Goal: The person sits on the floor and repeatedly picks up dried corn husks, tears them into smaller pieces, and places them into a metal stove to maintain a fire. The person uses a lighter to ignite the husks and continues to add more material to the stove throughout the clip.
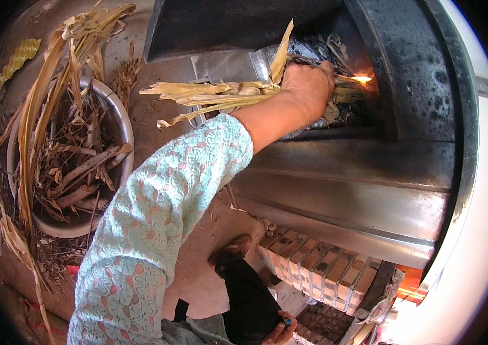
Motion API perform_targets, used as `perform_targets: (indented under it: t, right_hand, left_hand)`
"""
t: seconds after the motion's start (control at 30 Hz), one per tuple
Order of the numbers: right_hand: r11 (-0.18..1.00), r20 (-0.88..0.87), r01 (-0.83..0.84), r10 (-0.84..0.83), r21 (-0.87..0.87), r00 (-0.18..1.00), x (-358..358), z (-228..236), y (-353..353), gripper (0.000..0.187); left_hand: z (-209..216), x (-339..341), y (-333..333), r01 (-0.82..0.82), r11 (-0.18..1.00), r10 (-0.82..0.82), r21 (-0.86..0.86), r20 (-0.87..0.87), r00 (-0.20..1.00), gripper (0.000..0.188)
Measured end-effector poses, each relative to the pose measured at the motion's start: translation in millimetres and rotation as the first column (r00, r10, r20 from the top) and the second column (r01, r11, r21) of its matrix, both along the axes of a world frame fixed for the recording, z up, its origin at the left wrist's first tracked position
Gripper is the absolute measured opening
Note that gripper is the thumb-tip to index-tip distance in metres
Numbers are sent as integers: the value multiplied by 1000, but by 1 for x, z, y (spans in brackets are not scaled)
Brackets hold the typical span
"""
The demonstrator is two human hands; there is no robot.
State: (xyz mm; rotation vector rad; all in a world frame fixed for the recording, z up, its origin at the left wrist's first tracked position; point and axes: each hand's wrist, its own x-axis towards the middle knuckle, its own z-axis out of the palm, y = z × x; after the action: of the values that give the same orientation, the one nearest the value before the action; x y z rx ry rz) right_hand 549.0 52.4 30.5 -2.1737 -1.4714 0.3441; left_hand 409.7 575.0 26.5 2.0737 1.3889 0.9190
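Now the left hand (307, 86) grips long, dry, yellow leaves (244, 89) half inside the black metal stove (422, 75), likely so the orange flame (362, 79) reaches them; I can't tell if the right hand (281, 332) grips.

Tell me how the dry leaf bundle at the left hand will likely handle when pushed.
The dry leaf bundle is probably light, being thin, papery strips. Its strips stretch nearly straight beside the left hand, so it may be fairly stiff. The ragged, curled ends look brittle and might crumble.
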Motion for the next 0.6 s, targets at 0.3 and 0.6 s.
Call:
perform_targets:
  t: [0.3,0.6]
  right_hand:
    - [1000,42,-24,24,-19,999,-2,2,4,22]
    - [1000,32,-21,22,-7,999,0,0,2,23]
  left_hand:
    - [-11,-1,-3,-13,995,12,100,5,1000,29]
    - [-40,7,0,-231,918,186,322,164,969,35]
